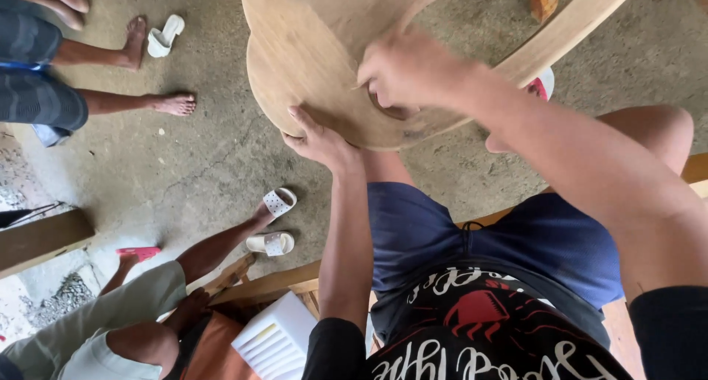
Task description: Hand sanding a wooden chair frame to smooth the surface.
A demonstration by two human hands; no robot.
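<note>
pale bare wood fills the top of the view: a curved plywood seat panel, rounded at its lower edge, with a slim wooden rail running off toward 2 o'clock. the panel sits at 12 o'clock from the person's lap, tilted over the knees. the left hand lies flat against the panel's lower rim at about 7 o'clock on the curve, fingers spread and pressing rather than wrapped, so it braces and holds nothing closed. the right hand is bunched on the face of the panel near its middle, fingers curled tight over a small dark spot; it looks like rubbing or sanding, but whether it pinches a bit of paper or a tool i cannot tell, since the knuckles hide the palm side.

judged from this, the step in hand is working the panel's surface while steadying it. a next stroke would call for the left hand to keep the rim from sliding as the right pushes across the grain.

room is tight. the rounded edge hangs just above the thighs and blue shorts. 2 other people sit near at 9 and 7 o'clock, bare feet and white sandals on the concrete floor, so swinging the panel left would crowd them.
</note>
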